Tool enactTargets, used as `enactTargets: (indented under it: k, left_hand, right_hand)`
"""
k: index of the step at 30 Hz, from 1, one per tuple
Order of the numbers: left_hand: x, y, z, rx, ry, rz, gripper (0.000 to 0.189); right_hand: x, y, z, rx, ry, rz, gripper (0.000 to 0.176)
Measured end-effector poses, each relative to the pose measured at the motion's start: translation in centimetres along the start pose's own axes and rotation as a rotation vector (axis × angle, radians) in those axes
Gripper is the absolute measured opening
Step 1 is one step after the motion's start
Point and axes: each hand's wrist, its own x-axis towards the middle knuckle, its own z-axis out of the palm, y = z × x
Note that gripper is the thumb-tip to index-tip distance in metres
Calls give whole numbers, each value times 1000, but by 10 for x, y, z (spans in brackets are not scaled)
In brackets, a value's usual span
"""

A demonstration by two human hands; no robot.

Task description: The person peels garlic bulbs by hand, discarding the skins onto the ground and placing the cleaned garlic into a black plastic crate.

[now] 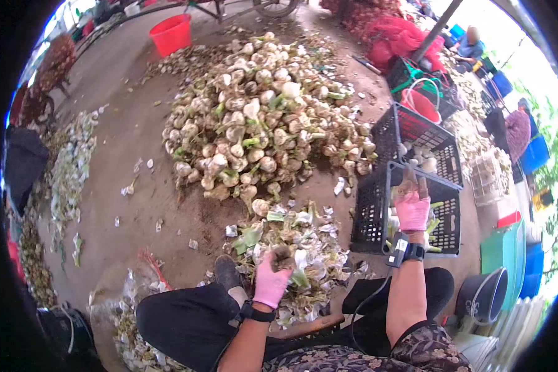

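Observation:
My left hand (pixel 273 279), in a pink glove with dirty fingertips, is over the heap of peeled skins and leaves (pixel 310 248) between my legs. Its fingers are curled, and whatever they hold is too small to make out. Reaching to the right, my right hand (pixel 412 204), gloved the same way, is over the nearer black crate (pixel 372 217), with its fingers apart. Green and white stalks (pixel 434 229) lie in that crate. White bulbs (pixel 423 160) sit in the crate behind it. A big pile of garlic bulbs (pixel 254 124) lies ahead of me.
A red bucket (pixel 171 35) stands beyond the pile. Another red bucket (pixel 421 102) rests by the far crate. At the right are a dark bucket (pixel 482 294) and a green tub (pixel 505 254). Two people sit at the far right. Scattered skins (pixel 71 173) cover ground at left.

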Motion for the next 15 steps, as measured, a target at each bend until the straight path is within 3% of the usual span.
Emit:
enactTargets:
  k: [3, 4, 5, 6, 7, 8, 9, 10, 13, 15]
  left_hand:
    - [4, -11, 10, -43, -36, -32, 34]
    - [2, 11, 11, -3, -29, -74, 35]
    - [2, 30, 12, 40, -24, -118, 36]
    - [7, 7, 10, 10, 8, -97, 36]
    - [9, 12, 11, 8, 62, -88, 37]
    - [12, 2, 10, -34, 100, -102, 38]
    - [17, -8, 10, -77, 140, -117, 38]
    - [20, -4, 10, -74, 150, -127, 38]
    - [29, 7, 8, -164, 261, -157, 36]
    - [32, 1, 4, -196, 296, -195, 35]
  right_hand:
    - [1, 44, -5, -626, -423, -49, 19]
    - [-9, 54, 32, -74, -143, 490, 19]
    - [-17, 89, 41, -168, -120, 707, 21]
    - [-33, 124, 52, -195, -183, 775, 17]
    - [-47, 142, 72, -700, -420, 703, 34]
    - [-59, 190, 74, -693, -566, 666, 32]
    - [-66, 192, 103, -925, -773, 496, 37]
    - [-73, 200, 126, -1028, -803, 465, 35]
    - [-83, 249, 161, -1417, -827, 341, 52]
    - [-82, 266, 167, -1529, -916, 398, 58]
